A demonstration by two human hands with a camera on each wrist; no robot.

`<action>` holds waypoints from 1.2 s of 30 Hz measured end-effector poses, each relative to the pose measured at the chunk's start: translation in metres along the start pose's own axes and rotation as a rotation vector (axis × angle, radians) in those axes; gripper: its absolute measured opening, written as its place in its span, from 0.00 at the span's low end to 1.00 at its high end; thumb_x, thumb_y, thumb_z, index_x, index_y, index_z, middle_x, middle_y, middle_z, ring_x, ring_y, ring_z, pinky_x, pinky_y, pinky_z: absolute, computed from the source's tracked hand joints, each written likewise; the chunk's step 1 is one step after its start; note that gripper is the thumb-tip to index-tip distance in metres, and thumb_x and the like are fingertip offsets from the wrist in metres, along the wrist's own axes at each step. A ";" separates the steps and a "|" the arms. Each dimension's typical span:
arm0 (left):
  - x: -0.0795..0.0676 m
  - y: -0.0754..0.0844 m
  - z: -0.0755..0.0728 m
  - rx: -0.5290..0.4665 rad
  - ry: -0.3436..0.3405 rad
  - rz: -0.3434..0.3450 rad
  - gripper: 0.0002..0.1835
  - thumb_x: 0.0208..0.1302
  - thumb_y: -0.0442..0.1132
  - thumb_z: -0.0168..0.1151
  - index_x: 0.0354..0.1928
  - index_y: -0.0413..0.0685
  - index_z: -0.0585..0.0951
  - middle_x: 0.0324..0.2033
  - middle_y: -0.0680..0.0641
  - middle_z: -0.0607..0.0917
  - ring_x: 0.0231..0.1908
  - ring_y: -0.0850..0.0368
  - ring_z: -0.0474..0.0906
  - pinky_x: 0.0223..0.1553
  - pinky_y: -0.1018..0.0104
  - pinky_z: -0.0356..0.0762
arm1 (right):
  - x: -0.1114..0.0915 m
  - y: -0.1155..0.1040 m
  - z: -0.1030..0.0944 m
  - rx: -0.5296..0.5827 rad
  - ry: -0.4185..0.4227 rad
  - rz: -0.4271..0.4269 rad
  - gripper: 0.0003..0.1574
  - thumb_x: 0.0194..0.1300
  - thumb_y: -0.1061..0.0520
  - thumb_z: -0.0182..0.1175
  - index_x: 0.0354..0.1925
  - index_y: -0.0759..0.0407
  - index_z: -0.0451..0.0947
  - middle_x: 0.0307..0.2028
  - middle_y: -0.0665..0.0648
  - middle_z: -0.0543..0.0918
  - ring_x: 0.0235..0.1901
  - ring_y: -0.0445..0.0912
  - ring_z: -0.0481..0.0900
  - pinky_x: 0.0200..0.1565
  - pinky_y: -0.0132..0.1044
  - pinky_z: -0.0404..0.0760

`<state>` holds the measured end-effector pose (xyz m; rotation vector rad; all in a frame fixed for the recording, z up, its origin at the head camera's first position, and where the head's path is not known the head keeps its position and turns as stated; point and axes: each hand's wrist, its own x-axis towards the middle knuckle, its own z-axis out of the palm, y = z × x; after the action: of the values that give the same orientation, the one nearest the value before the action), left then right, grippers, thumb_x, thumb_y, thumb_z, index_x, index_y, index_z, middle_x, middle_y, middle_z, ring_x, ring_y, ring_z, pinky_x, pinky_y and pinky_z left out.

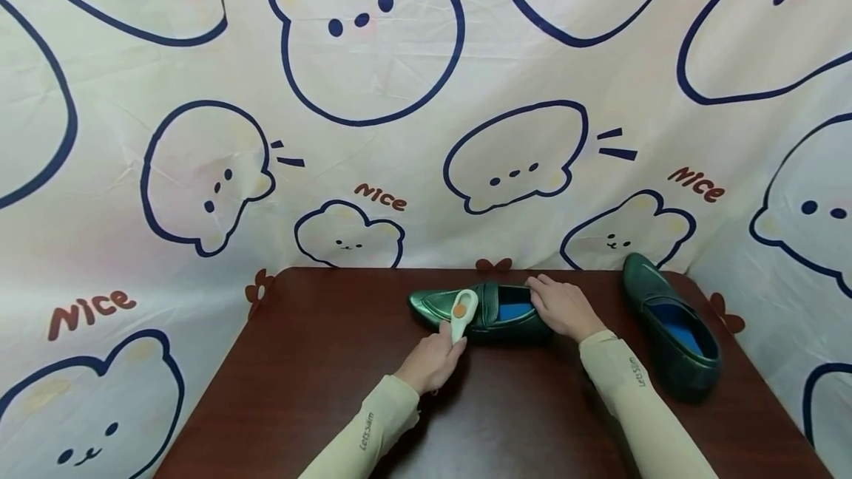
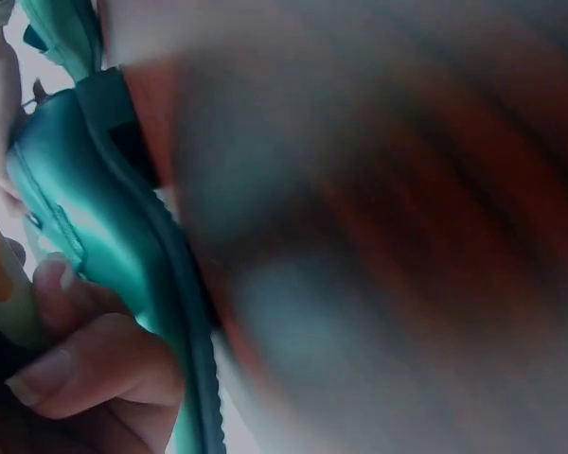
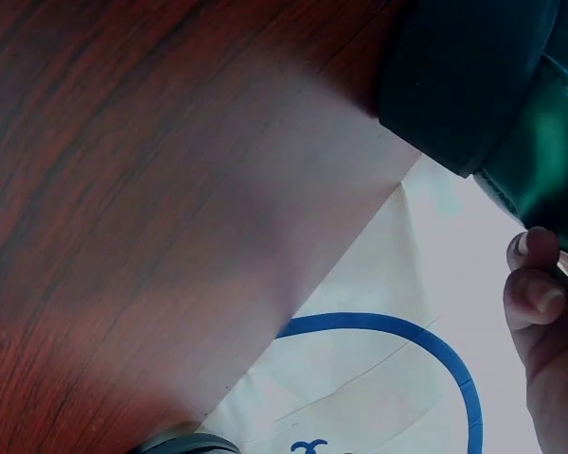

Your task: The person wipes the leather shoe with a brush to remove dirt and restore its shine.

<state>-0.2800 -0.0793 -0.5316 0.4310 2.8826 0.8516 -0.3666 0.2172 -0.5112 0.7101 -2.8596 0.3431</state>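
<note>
Green and glossy, the shoe sits near the far edge of the table, toe pointing left. I'd judge it light, stiff in the sole, softer in the upper, a little slick and hardly fragile; the heel end looks the surest hold. The right hand grips just there, fingers bent over the rim. The left hand is closed round a white tool held over the shoe's near side; whether they touch, I can't tell. A second shoe stands at the right. Bear-print cloth hangs behind the brown, faintly shiny tabletop.
</note>
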 end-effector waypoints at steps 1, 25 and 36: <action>0.000 -0.001 0.000 -0.004 0.005 -0.002 0.20 0.82 0.55 0.45 0.49 0.43 0.67 0.26 0.48 0.76 0.21 0.56 0.73 0.28 0.61 0.73 | 0.000 0.000 0.000 0.003 -0.004 0.000 0.19 0.79 0.54 0.50 0.61 0.60 0.76 0.57 0.64 0.83 0.40 0.54 0.84 0.53 0.56 0.83; -0.007 -0.028 -0.013 0.002 -0.011 -0.014 0.19 0.82 0.54 0.45 0.48 0.42 0.66 0.26 0.46 0.76 0.24 0.54 0.74 0.31 0.59 0.73 | -0.002 -0.001 -0.005 0.004 -0.039 0.021 0.20 0.80 0.55 0.50 0.62 0.61 0.75 0.56 0.63 0.83 0.40 0.51 0.83 0.51 0.55 0.84; -0.012 -0.058 -0.040 0.132 0.097 -0.102 0.19 0.80 0.49 0.50 0.50 0.38 0.67 0.26 0.43 0.77 0.24 0.50 0.74 0.28 0.55 0.72 | 0.000 -0.003 -0.004 0.015 -0.037 0.011 0.20 0.80 0.54 0.49 0.62 0.60 0.76 0.52 0.61 0.83 0.36 0.49 0.81 0.49 0.53 0.84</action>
<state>-0.2900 -0.1498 -0.5300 0.2583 3.0310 0.6872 -0.3652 0.2157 -0.5072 0.7105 -2.8994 0.3567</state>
